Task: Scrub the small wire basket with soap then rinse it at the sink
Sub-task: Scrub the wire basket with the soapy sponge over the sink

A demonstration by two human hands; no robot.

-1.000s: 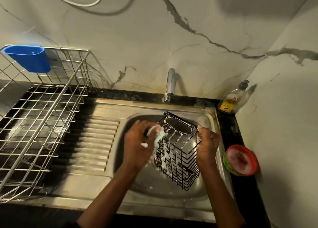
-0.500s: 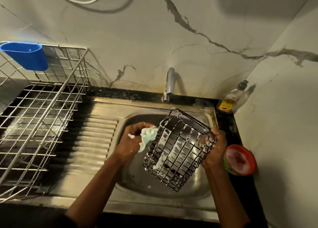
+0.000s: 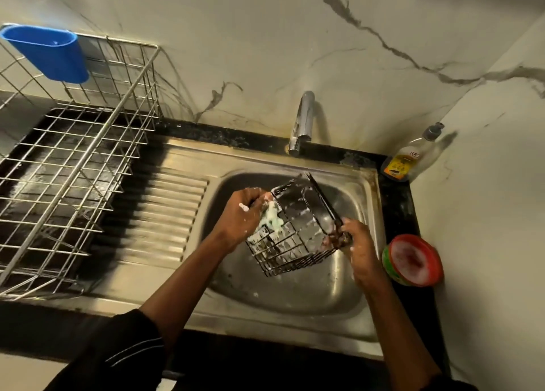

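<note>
A small black wire basket (image 3: 298,231), flecked with white foam, is held tilted above the steel sink bowl (image 3: 295,290). My right hand (image 3: 358,252) grips its right rim corner. My left hand (image 3: 243,218) holds a pale green soapy scrubber (image 3: 272,219) and presses it against the basket's left side. Foam clings to both hands. The chrome tap (image 3: 300,125) stands behind the bowl with no water running.
A large silver wire dish rack (image 3: 73,166) with a blue plastic cup (image 3: 50,52) hooked on it fills the left counter. A ribbed drainboard (image 3: 165,213) lies between rack and bowl. A dish soap bottle (image 3: 410,157) and a red-rimmed soap tub (image 3: 413,259) sit at the right.
The basket has turned in my hands so its opening faces up and away. My left hand moved the scrubber back onto the basket's left side. My right hand shifted to the rim corner.
</note>
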